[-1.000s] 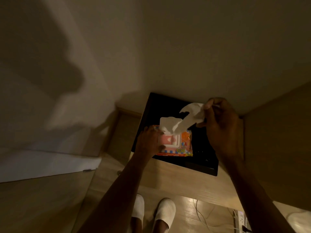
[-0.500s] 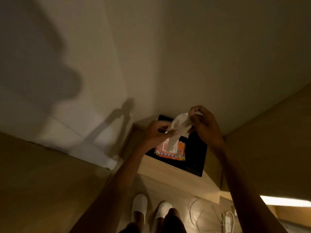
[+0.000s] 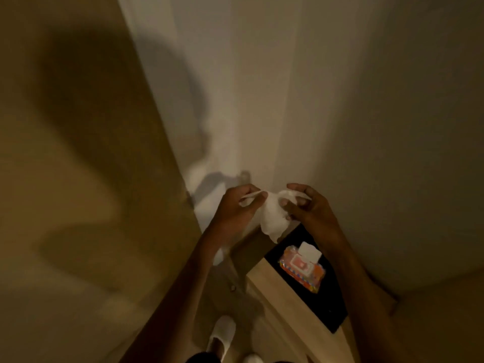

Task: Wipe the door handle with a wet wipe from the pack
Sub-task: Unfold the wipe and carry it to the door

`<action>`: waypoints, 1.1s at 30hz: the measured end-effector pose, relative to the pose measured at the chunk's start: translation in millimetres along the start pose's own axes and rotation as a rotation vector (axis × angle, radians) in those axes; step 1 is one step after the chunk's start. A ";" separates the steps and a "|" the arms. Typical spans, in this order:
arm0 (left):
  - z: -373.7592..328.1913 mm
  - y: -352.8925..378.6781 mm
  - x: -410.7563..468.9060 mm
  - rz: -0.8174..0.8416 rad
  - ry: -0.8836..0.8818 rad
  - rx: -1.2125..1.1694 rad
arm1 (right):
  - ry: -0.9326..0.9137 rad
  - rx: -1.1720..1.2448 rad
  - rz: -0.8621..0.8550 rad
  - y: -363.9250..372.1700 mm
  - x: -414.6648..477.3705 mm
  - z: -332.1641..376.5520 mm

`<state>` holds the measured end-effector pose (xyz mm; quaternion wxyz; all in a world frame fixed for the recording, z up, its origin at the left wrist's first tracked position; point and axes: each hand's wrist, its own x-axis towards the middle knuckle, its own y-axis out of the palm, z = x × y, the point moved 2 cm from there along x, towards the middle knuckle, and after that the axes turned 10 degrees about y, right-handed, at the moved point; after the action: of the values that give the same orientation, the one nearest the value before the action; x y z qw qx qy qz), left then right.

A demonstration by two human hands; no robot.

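Note:
A white wet wipe (image 3: 272, 218) hangs crumpled between both my hands, in front of the wall corner. My left hand (image 3: 235, 208) pinches its left edge, my right hand (image 3: 309, 208) grips its right side. Below them lies the orange wipe pack (image 3: 301, 271) on a black surface, its white lid flipped up and another wipe sticking out. Neither hand touches the pack. No door handle shows in this view.
The pack rests on a black panel (image 3: 324, 305) on a light wooden shelf (image 3: 272, 294) against the pale wall. A tan wooden panel (image 3: 78, 179) fills the left. White slippers (image 3: 222, 334) stand on the floor below.
The wipe has come free of the pack and both hands lifted it up. My left hand left the pack and took the wipe's edge. The view swung left toward the tan panel.

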<state>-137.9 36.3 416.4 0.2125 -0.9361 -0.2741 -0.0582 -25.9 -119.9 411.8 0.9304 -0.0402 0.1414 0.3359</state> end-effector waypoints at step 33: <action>-16.2 -355.1 -594.3 -0.872 -0.483 -0.181 | 0.383 -0.192 1.069 487.9 -341.6 -106.4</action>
<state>-829.8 8.7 427.1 0.0171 -0.7361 -0.6746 0.0533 -612.4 28.7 418.9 0.5815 -0.1075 0.2768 0.7575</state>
